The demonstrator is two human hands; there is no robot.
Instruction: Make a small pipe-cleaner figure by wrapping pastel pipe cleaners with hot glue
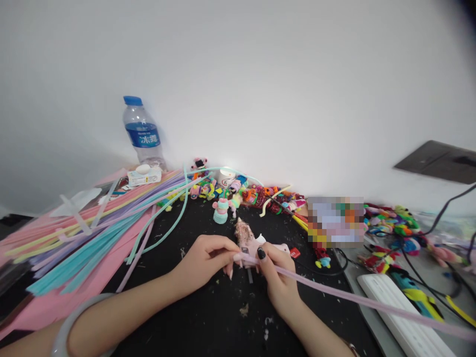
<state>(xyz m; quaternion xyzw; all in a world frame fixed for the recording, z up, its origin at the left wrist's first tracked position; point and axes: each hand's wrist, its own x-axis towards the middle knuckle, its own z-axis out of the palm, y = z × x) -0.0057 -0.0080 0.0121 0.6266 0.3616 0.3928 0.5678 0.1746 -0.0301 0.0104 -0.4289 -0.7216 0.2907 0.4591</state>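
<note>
A pale pink pipe cleaner runs from between my hands out past the right edge of the view. My left hand pinches its end between thumb and fingertips. Close beside it, my right hand grips the same stem between thumb and fingers. Just behind my hands lies a light pink hot glue gun, its nozzle end crusted brown and my fingers partly covering it. A small mint-and-pink fuzzy figure stands upright on the black mat beyond my left hand.
Bundles of coloured pipe cleaners spread across the left. A water bottle stands against the wall. Several fuzzy figures line the back. To the right are a white power strip, black cables and a pixelated patch.
</note>
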